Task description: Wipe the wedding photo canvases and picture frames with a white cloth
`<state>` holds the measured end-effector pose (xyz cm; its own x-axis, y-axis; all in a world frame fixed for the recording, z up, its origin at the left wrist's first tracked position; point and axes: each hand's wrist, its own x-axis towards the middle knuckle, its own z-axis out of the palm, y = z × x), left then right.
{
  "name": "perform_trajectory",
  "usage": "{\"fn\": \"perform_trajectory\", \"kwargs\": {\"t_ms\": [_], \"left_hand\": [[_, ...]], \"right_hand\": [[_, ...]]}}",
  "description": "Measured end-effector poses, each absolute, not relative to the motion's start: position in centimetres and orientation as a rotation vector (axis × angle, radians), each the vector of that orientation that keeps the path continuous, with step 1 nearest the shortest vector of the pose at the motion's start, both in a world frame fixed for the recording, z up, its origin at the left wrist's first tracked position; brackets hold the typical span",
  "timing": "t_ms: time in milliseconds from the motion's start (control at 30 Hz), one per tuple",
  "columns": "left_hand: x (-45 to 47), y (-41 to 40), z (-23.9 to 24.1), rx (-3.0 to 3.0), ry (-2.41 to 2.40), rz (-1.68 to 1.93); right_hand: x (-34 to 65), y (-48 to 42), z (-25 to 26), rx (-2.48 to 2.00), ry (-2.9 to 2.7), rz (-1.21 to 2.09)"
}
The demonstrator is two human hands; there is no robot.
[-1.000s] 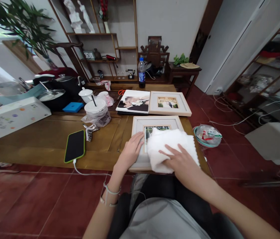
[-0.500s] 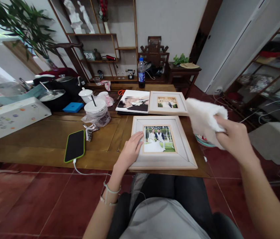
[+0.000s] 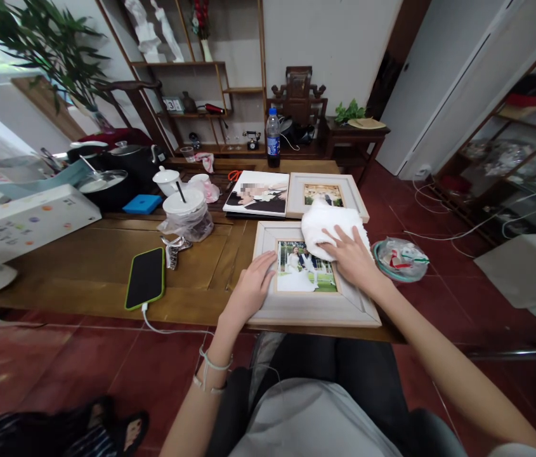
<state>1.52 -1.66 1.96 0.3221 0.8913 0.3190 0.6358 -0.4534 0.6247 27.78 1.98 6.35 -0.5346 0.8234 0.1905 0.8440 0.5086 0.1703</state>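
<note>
A pale wooden picture frame (image 3: 268,306) lies flat at the table's front edge, with a photo (image 3: 291,273) of a couple outdoors inside it. My left hand (image 3: 250,289) rests on its left border, fingers stretched out and open, gripping nothing. Over the frame's upper right part, my right hand (image 3: 351,257) holds a folded white cloth (image 3: 327,222) pressed down, its fingers spread across the top. The cloth hides the photo's upper right corner and overlaps the lower edge of a second framed photo (image 3: 296,193) behind. A photo album or print (image 3: 268,204) lies left of that frame.
A phone (image 3: 145,279) on a cable, a lidded cup (image 3: 184,206) in plastic, a blue box (image 3: 143,204) and a long white box (image 3: 34,222) occupy the left side. A bottle (image 3: 273,136) stands at the back. A bin (image 3: 401,260) sits right of the table. Someone's sandalled foot (image 3: 132,433) shows lower left.
My right hand has brought the white cloth from the air at the right, leftward and down onto the frame. My left hand has stayed put. A person's foot has appeared at lower left.
</note>
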Motion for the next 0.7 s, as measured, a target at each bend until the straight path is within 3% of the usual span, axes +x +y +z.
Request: {"fn": "perform_trajectory", "kwargs": {"t_ms": [267,500,700], "left_hand": [[1.9,-2.1,2.2,2.214,1.391,0.928],[1.9,-1.9,1.9,2.247,1.393,0.915],[1.9,-1.9,1.8,2.281,1.382,0.889]], "right_hand": [[27.5,-3.0,7.5,-1.368,-2.794,-0.152],[27.2,-9.9,10.2,-1.248,-2.853,0.302],[28.5,-9.9,9.2,-1.334,-2.808,0.385]]}}
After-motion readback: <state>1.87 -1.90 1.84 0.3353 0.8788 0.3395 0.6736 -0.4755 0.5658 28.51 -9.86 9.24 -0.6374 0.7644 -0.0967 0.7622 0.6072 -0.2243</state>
